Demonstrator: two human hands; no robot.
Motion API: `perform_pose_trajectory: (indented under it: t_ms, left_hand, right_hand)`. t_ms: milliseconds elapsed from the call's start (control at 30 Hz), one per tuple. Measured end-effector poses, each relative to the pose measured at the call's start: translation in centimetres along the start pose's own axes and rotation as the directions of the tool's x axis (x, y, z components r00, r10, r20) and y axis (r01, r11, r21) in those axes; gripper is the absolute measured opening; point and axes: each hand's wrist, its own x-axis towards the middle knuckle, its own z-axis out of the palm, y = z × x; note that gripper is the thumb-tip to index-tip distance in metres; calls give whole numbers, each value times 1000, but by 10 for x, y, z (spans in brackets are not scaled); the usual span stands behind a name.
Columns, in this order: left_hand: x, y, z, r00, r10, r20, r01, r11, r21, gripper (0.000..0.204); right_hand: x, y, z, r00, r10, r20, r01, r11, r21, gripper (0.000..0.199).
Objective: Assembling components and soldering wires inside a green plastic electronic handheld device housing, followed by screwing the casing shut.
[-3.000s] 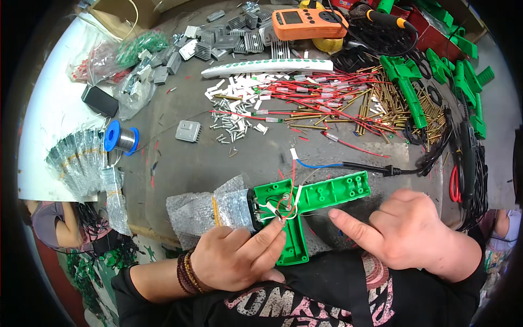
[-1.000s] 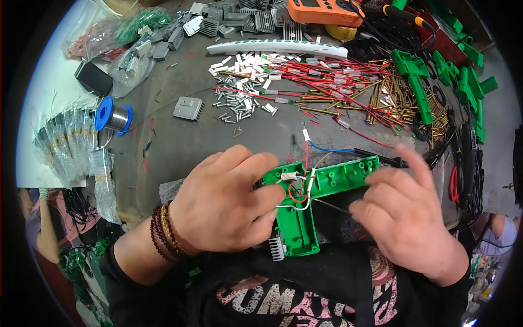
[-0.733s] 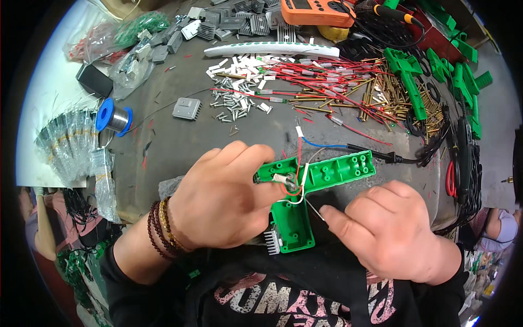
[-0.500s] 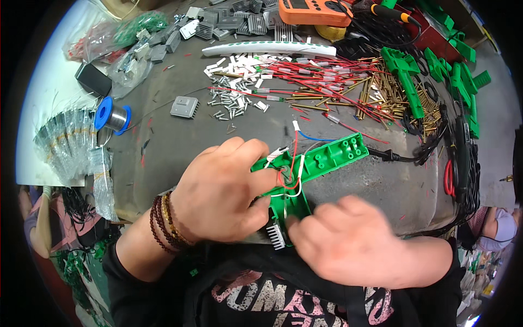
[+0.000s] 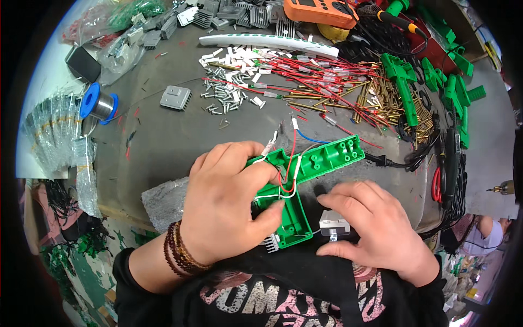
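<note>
A green plastic housing half (image 5: 332, 157), roughly T-shaped with screw posts inside, is gripped by my left hand (image 5: 226, 191). Red, white and blue wires run through it, two joined at a small white sleeve (image 5: 296, 124). Finned metal (image 5: 271, 243) pokes out below the housing beside my left thumb. To its right, my right hand (image 5: 376, 226) has thumb and fingers spread around a small grey-white block (image 5: 333, 222) with a metal tab. The fingertips look apart from the block; contact behind them is hidden. A thin wire runs between block and housing.
Loose screws (image 5: 231, 92), red-wired indicator lamps (image 5: 327, 82) and brass rods (image 5: 370, 98) lie beyond my hands. A grey heatsink (image 5: 175, 98) and blue solder spool (image 5: 99, 103) are at left. Black cables (image 5: 447, 163) and green housings (image 5: 403, 87) are at right. An orange multimeter (image 5: 321, 12) stands at the back.
My right hand has moved right from the housing's lower end and its fingers have spread. The grey-white block now shows there. The view has shifted slightly; my left hand keeps its hold.
</note>
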Motion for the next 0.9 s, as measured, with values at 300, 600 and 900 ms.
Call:
perform_pose_trajectory:
  t_ms: [300,600,900]
  left_hand:
    - [-5,7,-17,962,195,192,-207,977,45,23]
    - [-9,-7,-13,967,234,103,-221,967,-128,18]
    - [-12,-11,-6,970,244,-19,-244,961,-127,24]
  right_hand:
    - [-5,19,2,997,17,-76,17,904,428,51]
    - [21,-4,12,994,51,-95,3,868,496,41]
    - [32,-12,21,990,-136,-39,141,956,257,57]
